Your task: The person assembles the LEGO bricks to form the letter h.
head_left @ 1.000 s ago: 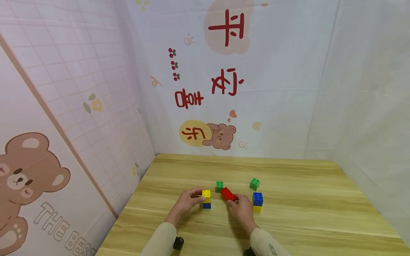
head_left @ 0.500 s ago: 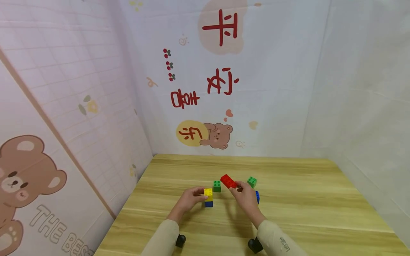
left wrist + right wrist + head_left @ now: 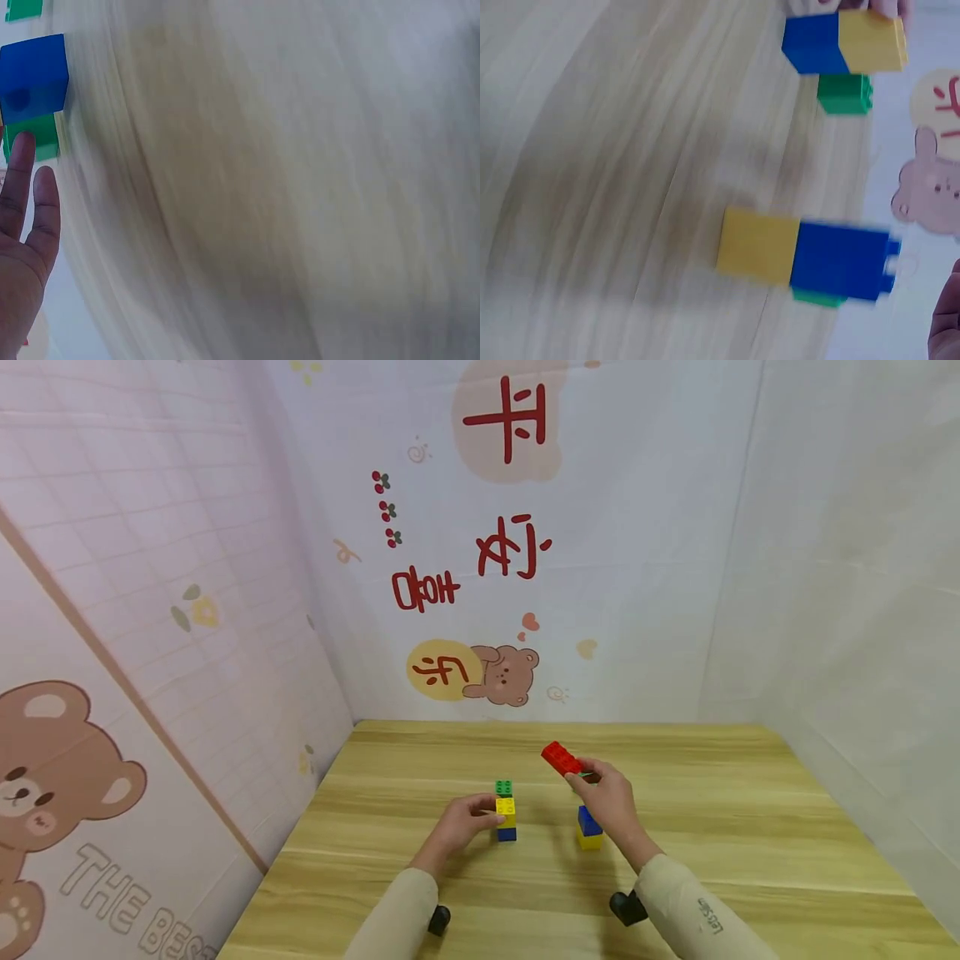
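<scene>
My left hand [image 3: 461,827] pinches a two-brick stack between thumb and fingers, a yellow toy brick [image 3: 506,810] on top of a blue one [image 3: 507,834]. Whether that stack touches the table is unclear. Over to the right, my right hand [image 3: 617,803] grips a longer red brick [image 3: 561,758] by its near end, raised above the table and tilted. Below the right hand stands another stack, a blue brick [image 3: 840,259] on a yellow brick [image 3: 757,246]. The red brick is out of sight in the right wrist view.
A green brick [image 3: 504,787] stands just behind the left hand's stack. Another green brick [image 3: 582,785] is mostly hidden behind the right hand. Printed cloth walls [image 3: 637,568] rise at the back and sides of the wooden table [image 3: 420,752].
My right hand has lifted the red brick off the table, carrying it up and rightward. The left hand and its stack have shifted right, in front of the green brick.
</scene>
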### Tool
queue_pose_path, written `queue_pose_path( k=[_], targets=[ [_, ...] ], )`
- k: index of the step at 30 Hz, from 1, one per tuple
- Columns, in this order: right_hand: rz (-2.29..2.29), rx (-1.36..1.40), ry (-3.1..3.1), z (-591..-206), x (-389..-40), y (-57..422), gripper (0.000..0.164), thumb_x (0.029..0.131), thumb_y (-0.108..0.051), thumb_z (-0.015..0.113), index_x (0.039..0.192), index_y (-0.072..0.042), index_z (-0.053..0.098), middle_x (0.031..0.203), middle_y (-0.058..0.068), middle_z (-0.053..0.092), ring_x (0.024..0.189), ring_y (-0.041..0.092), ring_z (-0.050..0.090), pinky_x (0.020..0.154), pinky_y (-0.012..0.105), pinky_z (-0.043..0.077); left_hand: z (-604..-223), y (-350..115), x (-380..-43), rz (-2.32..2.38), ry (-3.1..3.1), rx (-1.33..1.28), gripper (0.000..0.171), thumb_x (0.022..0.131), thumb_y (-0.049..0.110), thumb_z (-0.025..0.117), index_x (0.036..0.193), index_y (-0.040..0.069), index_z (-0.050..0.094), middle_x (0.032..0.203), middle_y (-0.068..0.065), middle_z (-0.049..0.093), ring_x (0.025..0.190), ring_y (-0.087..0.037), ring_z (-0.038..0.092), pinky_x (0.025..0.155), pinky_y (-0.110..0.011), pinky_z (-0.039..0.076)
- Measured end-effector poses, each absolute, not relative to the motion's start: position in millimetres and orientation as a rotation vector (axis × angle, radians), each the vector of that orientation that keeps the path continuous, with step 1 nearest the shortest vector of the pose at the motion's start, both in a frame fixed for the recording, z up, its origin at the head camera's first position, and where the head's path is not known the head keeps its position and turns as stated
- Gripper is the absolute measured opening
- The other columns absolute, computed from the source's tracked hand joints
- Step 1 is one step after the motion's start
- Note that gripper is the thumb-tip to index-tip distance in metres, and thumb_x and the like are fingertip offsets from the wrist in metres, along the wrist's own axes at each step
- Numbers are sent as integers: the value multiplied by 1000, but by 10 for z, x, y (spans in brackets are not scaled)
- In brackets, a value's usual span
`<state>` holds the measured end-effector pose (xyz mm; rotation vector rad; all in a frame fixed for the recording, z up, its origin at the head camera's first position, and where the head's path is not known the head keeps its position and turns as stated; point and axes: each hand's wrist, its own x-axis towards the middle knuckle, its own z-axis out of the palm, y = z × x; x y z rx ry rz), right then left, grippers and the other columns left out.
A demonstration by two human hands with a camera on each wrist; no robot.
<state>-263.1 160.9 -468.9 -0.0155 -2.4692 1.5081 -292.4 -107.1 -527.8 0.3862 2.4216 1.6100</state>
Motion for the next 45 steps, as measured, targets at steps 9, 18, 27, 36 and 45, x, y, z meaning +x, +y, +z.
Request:
queue_pose_path(
  k=[9,18,27,36,45],
  targets=[
    [1558,-198,-2496,-4815,-2577,1814,45,96,-28,68,130,0,61,121,19,65,99,29,61,73,32,53,-5299,-941,-2926,1600,2418,369,34,91,29,74,121,14,69,112,2,68,107,-21,61,94,-45,49],
    [1660,-258,-2449,-4916,-2497,1793,48,95,-26,69,133,2,59,121,22,64,91,26,64,67,27,55,-5281,-868,-2893,1601,2410,375,35,91,28,74,122,12,69,112,1,67,106,-22,61,94,-45,49],
    [1631,-126,-2502,-4860,-2502,1917,45,95,-24,69,131,3,61,117,19,66,95,27,61,70,31,52,-5285,-697,-2870,1599,2383,422,37,91,25,74,124,10,68,114,0,67,106,-23,62,92,-43,51],
    [1560,70,-2635,-4804,-2551,2073,40,93,-18,71,127,3,63,108,12,67,94,25,62,74,34,53,-5261,-459,-2820,1547,2391,446,35,91,26,74,123,14,69,112,4,67,104,-20,61,91,-42,51],
    [1496,227,-2758,-4762,-2562,2134,33,91,-17,73,120,-2,68,113,9,65,99,26,59,76,36,53,-5248,-323,-2806,1552,2369,453,36,91,29,73,125,16,69,116,4,67,107,-21,61,92,-41,52]
  ],
)
